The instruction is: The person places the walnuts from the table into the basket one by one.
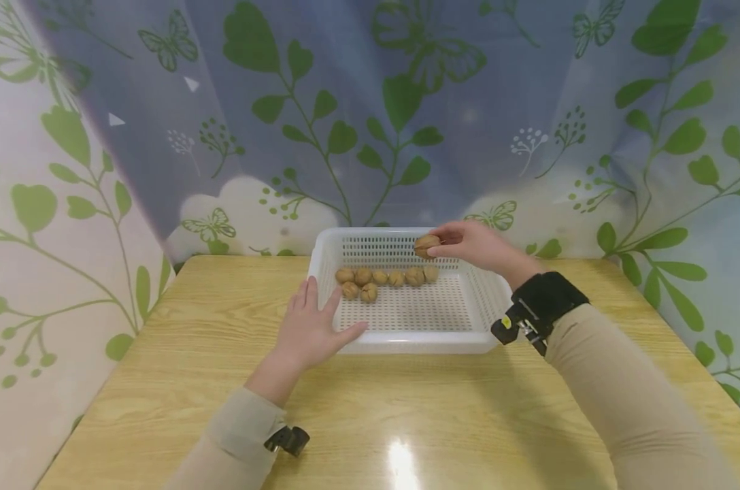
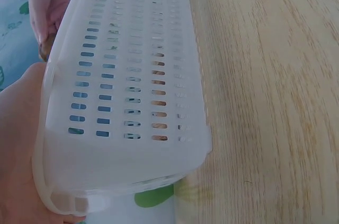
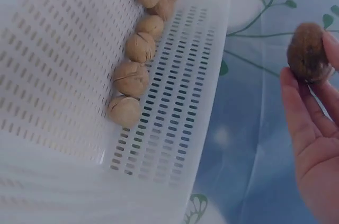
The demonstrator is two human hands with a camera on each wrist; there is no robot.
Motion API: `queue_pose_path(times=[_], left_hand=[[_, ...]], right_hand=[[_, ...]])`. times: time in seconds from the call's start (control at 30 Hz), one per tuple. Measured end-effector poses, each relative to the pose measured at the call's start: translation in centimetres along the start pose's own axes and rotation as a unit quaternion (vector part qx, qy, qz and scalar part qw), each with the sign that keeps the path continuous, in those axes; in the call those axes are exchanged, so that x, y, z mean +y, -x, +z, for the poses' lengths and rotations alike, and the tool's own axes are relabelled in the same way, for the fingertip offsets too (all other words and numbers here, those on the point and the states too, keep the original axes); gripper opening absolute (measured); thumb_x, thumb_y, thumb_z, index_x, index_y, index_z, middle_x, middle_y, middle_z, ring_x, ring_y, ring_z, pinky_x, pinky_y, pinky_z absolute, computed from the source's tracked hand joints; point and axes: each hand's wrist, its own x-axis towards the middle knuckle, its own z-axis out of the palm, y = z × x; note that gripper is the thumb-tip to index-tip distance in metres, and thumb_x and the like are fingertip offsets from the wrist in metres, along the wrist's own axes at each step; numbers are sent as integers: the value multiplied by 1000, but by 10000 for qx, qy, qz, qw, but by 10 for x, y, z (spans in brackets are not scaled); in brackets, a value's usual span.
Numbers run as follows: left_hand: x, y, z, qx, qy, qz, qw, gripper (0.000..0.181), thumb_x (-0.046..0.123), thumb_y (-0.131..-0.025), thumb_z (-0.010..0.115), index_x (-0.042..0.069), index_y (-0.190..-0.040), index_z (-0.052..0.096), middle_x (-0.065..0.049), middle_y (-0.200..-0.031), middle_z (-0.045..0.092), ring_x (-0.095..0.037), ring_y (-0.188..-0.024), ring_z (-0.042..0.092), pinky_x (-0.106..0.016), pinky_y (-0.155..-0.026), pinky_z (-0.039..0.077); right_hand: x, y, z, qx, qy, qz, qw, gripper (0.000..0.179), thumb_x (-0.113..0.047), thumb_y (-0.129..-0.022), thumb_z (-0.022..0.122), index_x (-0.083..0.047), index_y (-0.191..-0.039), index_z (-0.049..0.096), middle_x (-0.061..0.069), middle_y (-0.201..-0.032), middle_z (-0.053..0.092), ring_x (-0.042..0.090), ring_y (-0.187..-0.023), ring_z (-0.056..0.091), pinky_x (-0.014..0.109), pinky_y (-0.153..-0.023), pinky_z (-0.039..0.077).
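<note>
A white perforated plastic basket (image 1: 415, 338) stands on the table with several walnuts (image 1: 396, 278) inside. Most of them form a row along its back wall, and two lie in front at the left end. Between thumb and fingertips, my right hand (image 1: 477, 243) pinches another walnut (image 1: 426, 246) above the back part of the basket. That held walnut (image 3: 307, 52) shows dark brown in the right wrist view. My left hand (image 1: 311, 329) rests at the basket's front left corner with its fingers spread; in the left wrist view its thumb side (image 2: 18, 139) touches the rim.
The wooden table (image 1: 223, 320) extends to both sides and in front of the basket. Close behind it hangs a blue and white curtain (image 1: 358, 136) with green leaves and butterflies. A black wrist camera strap (image 1: 547, 299) sits on the right forearm near the basket's right rim.
</note>
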Motion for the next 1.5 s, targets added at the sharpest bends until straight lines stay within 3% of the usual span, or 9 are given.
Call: queue_pose_path(times=[0.17, 0.4, 0.5, 0.67, 0.83, 1.0, 1.27, 1.5], left_hand=[[-2, -1, 1, 21, -28, -19, 10000, 90, 75, -84, 33, 10, -146, 31, -32, -149, 4, -42, -138, 3, -51, -110, 7], [-3, 2, 0, 36, 68, -22, 10000, 92, 77, -83, 31, 10, -146, 31, -32, -149, 3, -42, -138, 1, -51, -110, 7], [-3, 2, 0, 51, 93, -12, 9999, 92, 77, -83, 31, 10, -146, 31, -32, -149, 3, -42, -138, 1, -51, -110, 8], [-2, 1, 0, 39, 30, -29, 10000, 92, 76, -83, 31, 10, -146, 32, -32, -149, 3, -42, -138, 3, -50, -110, 8], [0, 1, 0, 61, -18, -37, 10000, 91, 76, -82, 33, 11, -146, 33, -31, -149, 4, -41, -138, 4, -50, -110, 9], [0, 1, 2, 87, -16, 2, 10000, 90, 76, -83, 33, 11, -145, 34, -31, -149, 5, -41, -138, 5, -51, -110, 10], [0, 0, 3, 117, -79, -16, 9999, 89, 75, -83, 33, 11, -145, 35, -32, -149, 6, -41, -138, 5, -50, -110, 10], [2, 1, 0, 91, -77, -50, 9999, 88, 73, -83, 38, 10, -145, 35, -32, -149, 7, -41, -138, 6, -50, -110, 10]], right_hand=[[2, -23, 3, -4, 71, 40, 10000, 52, -37, -86, 66, -6, -127, 56, 12, -119, 61, 28, -113, 52, 45, -93, 41], [10, -48, 19, 37, -507, 102, 9987, 49, -32, -87, 67, -4, -126, 56, 14, -117, 61, 28, -112, 53, 43, -93, 42], [14, -56, 28, -23, -371, 140, 9992, 53, -33, -86, 67, -4, -128, 54, 15, -122, 58, 29, -115, 51, 43, -94, 41], [21, -63, 42, -512, 260, 121, 9983, 51, -31, -88, 65, -3, -130, 54, 15, -128, 54, 30, -119, 48, 43, -96, 40], [32, -69, 59, -667, 606, 16, 9959, 46, -28, -88, 66, 0, -123, 58, 14, -119, 60, 26, -108, 54, 40, -91, 43], [37, -72, 71, -609, 541, 131, 9966, 49, -25, -86, 68, 2, -124, 57, 16, -119, 60, 28, -109, 55, 40, -91, 44], [44, -80, 83, -1143, 581, 26, 9917, 45, -22, -84, 71, 1, -121, 60, 14, -114, 63, 25, -104, 58, 35, -85, 48], [44, -82, 88, -1318, 474, 290, 9897, 45, -17, -86, 68, 3, -125, 56, 17, -119, 59, 24, -102, 59, 31, -79, 50]])
